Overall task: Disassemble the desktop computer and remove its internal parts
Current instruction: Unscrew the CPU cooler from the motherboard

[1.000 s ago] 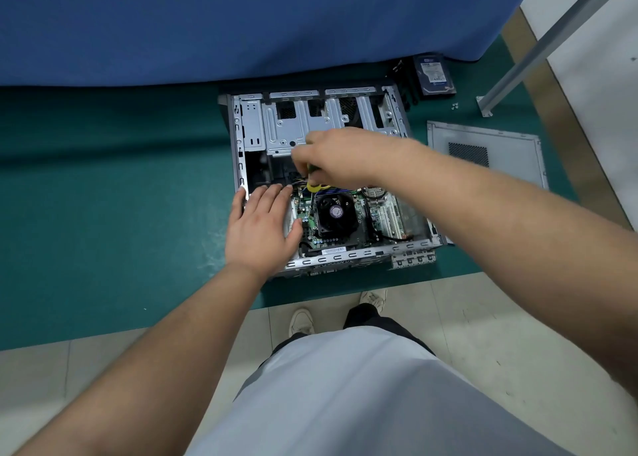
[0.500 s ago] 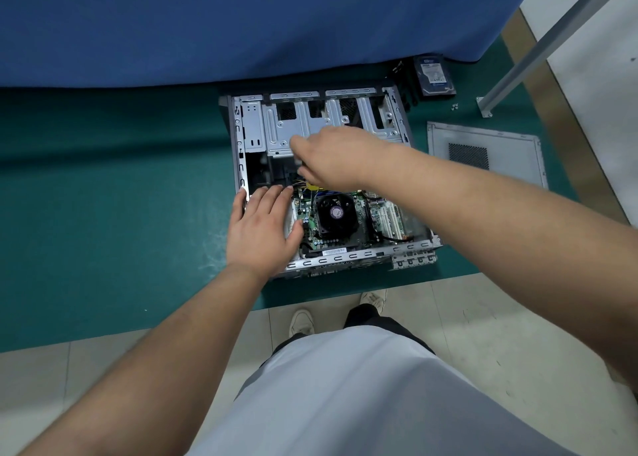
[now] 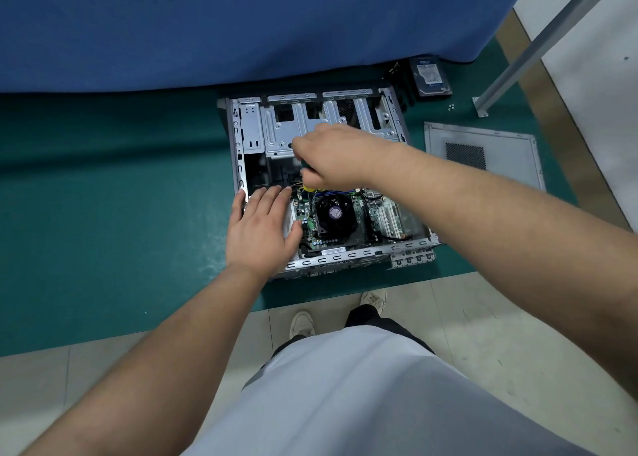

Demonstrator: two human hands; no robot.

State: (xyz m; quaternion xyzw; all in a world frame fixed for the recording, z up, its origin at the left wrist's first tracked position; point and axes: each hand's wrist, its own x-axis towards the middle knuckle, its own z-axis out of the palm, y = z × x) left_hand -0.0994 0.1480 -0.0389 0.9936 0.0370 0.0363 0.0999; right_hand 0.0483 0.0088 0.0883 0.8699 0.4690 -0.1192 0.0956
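The case point(image 3: 312, 186) lies on its side on the green mat point(image 3: 103, 196), open at the top, near the blue cloth point(image 3: 241, 24). The left hand point(image 3: 260, 229) rests flat on the near left corner of the case, with fingers straight, and it seems to hold the case steady. The right hand point(image 3: 331, 157) is inside the case, above the board point(image 3: 345, 221), with the fingers curled around something dark with a yellow part under it; it may be a tool or a plug, I cannot tell which. The fan point(image 3: 334, 214) sits on the middle of the board, just below this hand. I judge the case to be stiff sheet metal, rather heavy, with thin edges that can cut, so it is better to press on the folded rim, as the left hand does. The board is fragile and should be held only by its edges, not by the small parts. The wires point(image 3: 303, 188) near the right hand are soft; one should pull them by the plug and not by the cable. The side panel point(image 3: 483, 152) lies flat on the mat to the right, apart from the case, and a drive point(image 3: 429, 76) lies behind the far right corner.
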